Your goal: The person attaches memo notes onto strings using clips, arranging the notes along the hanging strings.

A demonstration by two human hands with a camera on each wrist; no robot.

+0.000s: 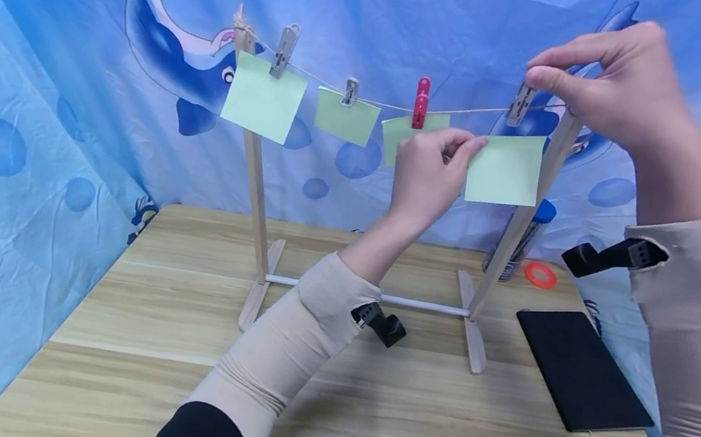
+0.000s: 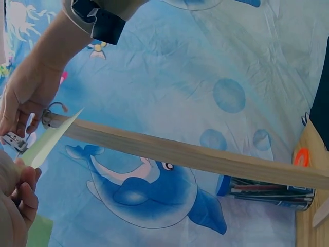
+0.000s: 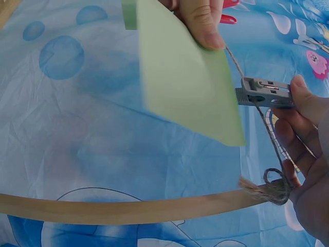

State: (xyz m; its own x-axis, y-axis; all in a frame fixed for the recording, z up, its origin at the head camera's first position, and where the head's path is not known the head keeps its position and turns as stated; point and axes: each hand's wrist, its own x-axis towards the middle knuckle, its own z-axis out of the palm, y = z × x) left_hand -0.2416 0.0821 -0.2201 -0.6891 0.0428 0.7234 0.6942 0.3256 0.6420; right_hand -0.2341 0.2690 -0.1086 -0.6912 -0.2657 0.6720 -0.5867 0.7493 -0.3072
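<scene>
My left hand [image 1: 426, 177] pinches a pale green sticky note [image 1: 504, 170] by its upper left corner, just under the twine [image 1: 475, 110]. Above the note, my right hand [image 1: 635, 91] holds a grey clothespin [image 1: 520, 106] by its handle end between thumb and fingers. In the right wrist view the clothespin's [image 3: 267, 92] jaws straddle the twine, with their tips at the note's edge. Farther left, other notes hang: one on a grey clothespin [image 1: 285, 50], one on a smaller grey clothespin [image 1: 350, 92], one on a red clothespin [image 1: 420, 104], partly hidden behind my left hand.
A wooden frame [image 1: 256, 185] stands on the wooden table [image 1: 118, 365] and carries the twine. Behind its right post are a blue-lidded container [image 1: 545, 212] and an orange ring [image 1: 541, 276]. A black notebook [image 1: 582, 370] lies at the right. A blue dolphin-print curtain [image 1: 39, 74] hangs behind.
</scene>
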